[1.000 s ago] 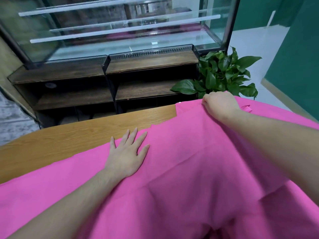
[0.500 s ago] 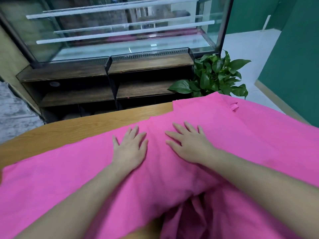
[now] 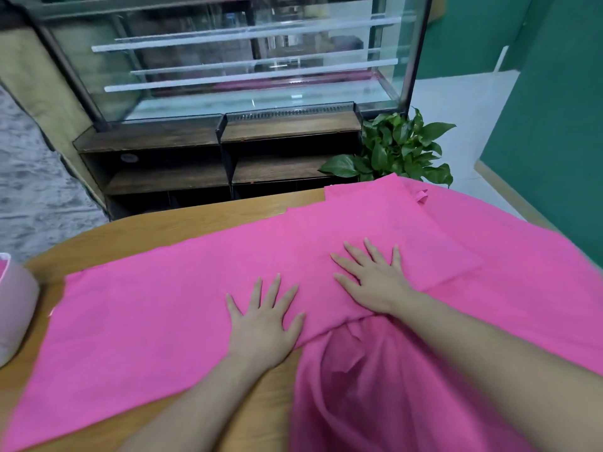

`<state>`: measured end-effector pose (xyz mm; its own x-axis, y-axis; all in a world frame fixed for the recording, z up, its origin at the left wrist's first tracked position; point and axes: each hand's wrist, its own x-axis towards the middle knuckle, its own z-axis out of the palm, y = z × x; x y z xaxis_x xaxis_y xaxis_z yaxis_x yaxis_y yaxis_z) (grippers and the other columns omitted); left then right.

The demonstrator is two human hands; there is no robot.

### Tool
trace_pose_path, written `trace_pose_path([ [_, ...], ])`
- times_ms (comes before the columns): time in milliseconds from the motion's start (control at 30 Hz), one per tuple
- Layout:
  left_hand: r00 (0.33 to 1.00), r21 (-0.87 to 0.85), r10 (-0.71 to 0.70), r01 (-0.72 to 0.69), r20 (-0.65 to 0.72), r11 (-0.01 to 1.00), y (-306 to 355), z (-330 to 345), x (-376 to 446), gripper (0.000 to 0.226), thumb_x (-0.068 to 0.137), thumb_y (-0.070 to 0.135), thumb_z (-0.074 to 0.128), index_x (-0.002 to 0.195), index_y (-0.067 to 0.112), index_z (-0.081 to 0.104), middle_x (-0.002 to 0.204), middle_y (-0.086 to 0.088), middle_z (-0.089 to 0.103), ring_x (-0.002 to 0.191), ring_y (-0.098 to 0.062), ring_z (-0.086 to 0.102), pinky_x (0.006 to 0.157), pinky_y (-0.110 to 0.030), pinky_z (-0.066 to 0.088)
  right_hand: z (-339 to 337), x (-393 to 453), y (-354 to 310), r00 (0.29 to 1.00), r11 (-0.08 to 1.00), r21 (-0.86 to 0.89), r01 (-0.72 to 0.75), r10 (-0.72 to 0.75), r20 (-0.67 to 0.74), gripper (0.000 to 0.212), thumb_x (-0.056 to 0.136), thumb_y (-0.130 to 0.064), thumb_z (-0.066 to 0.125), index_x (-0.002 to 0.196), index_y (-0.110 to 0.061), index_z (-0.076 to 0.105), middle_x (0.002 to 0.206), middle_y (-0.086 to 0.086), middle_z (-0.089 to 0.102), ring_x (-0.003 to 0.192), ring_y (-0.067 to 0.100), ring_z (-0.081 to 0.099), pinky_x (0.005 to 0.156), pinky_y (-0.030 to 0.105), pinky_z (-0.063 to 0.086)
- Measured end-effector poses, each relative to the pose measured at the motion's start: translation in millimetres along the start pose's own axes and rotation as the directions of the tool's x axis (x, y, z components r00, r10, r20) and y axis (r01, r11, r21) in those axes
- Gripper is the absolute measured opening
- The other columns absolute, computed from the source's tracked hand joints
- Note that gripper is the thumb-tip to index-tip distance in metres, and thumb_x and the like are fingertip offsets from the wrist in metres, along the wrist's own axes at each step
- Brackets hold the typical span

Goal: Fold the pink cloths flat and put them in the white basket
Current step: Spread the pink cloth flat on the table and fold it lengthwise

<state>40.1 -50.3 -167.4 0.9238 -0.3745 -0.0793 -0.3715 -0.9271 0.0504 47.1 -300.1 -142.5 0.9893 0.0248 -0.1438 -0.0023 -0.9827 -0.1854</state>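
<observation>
Pressing flat, both hands, left hand [image 3: 261, 327] and right hand [image 3: 375, 282], spread straight fingers on the smooth pink cloth [image 3: 146, 311].

Glass display case [image 3: 248, 60] on dark shelves [image 3: 222, 158], green wall [image 3: 554, 109].

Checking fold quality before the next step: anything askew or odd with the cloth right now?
Yes. The pink cloth lies flat on the left under both open hands (left hand, right hand), but its right part bunches into loose folds spilling over the table's near edge. The far edge steps unevenly, layers not aligned.
</observation>
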Motion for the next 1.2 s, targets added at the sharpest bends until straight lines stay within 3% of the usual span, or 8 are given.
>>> trace_pose_path([
  [167,1.000,-0.035,-0.009,0.009,0.016,0.999,2,-6,-7,0.080,0.081,0.072,-0.004,0.155,0.043,0.010,0.166,0.011,-0.002,0.153,-0.017,-0.005,0.115,-0.068,-0.001,9,-22,-65,0.979,0.979,-0.030,0.204,-0.203,0.023,0.058,0.095,-0.070,0.016,0.151,-0.054,0.007,0.164,-0.018,-0.004,0.151,0.021,-0.014,0.110,0.072,-0.013],
  [333,0.993,-0.051,-0.114,0.114,0.012,0.992,-29,-9,-18,0.072,0.088,0.079,0.011,0.153,0.049,0.008,0.164,0.015,-0.004,0.152,-0.015,-0.007,0.115,-0.067,-0.005,25,-27,-59,0.982,0.977,-0.104,0.186,-0.182,0.048,0.055,0.097,-0.066,0.011,0.150,-0.055,0.005,0.163,-0.021,-0.004,0.151,0.017,-0.014,0.109,0.073,-0.011],
  [533,0.965,-0.063,-0.260,0.262,0.033,0.963,-78,-13,-37,0.068,0.089,0.078,0.010,0.152,0.052,0.006,0.164,0.017,-0.003,0.153,-0.019,-0.005,0.112,-0.073,-0.004,22,-31,-56,0.985,0.978,-0.115,0.172,-0.169,0.036,0.054,0.097,-0.066,0.012,0.149,-0.057,0.005,0.162,-0.022,-0.004,0.151,0.016,-0.012,0.110,0.072,-0.013],
  [700,0.886,-0.093,-0.459,0.463,0.062,0.881,-137,-19,-60,0.070,0.087,0.080,0.008,0.151,0.054,0.004,0.164,0.016,-0.005,0.153,-0.026,-0.006,0.108,-0.078,-0.004,23,-30,-62,0.986,0.979,-0.124,0.163,-0.157,0.053,0.076,0.076,-0.076,-0.012,0.149,-0.059,0.002,0.162,-0.023,-0.005,0.151,0.014,-0.012,0.111,0.071,-0.011],
  [833,0.852,-0.109,-0.520,0.524,0.069,0.845,-172,-21,-75,0.070,0.086,0.081,0.008,0.151,0.056,0.004,0.164,0.017,-0.006,0.152,-0.028,-0.007,0.107,-0.078,-0.005,22,-29,-66,0.988,0.979,-0.143,0.148,-0.141,0.057,0.082,0.069,-0.075,-0.018,0.148,-0.060,0.001,0.162,-0.023,-0.005,0.151,0.013,-0.011,0.112,0.071,-0.009],
  [1033,0.933,-0.103,-0.352,0.358,0.074,0.928,-202,-23,-78,0.067,0.091,0.076,0.016,0.153,0.051,0.011,0.165,0.014,-0.002,0.153,-0.021,-0.005,0.114,-0.068,0.000,19,-25,-70,0.981,0.976,-0.143,0.164,-0.145,0.131,0.082,0.069,-0.080,-0.013,0.147,-0.061,-0.001,0.162,-0.023,-0.006,0.151,0.014,-0.013,0.111,0.067,-0.013],
  [1133,0.979,-0.220,-0.167,0.138,-0.118,0.966,-209,-14,-99,0.065,0.090,0.074,0.027,0.146,0.044,0.039,0.161,0.015,0.024,0.150,-0.008,0.013,0.118,-0.064,0.003,18,-38,-65,0.962,0.964,-0.065,0.257,-0.250,0.107,0.065,0.083,-0.080,0.007,0.145,-0.064,0.009,0.161,-0.026,0.000,0.150,0.009,-0.010,0.117,0.061,-0.009],
  [1200,0.969,-0.244,-0.014,-0.048,-0.249,0.969,-211,-10,-112,0.059,0.087,0.072,0.037,0.136,0.042,0.052,0.151,0.016,0.039,0.143,-0.002,0.027,0.118,-0.064,0.012,17,-49,-54,0.938,0.938,-0.037,0.346,-0.344,0.044,0.056,0.091,-0.074,0.023,0.145,-0.062,0.018,0.160,-0.028,0.011,0.150,0.003,-0.001,0.122,0.055,0.001],
])
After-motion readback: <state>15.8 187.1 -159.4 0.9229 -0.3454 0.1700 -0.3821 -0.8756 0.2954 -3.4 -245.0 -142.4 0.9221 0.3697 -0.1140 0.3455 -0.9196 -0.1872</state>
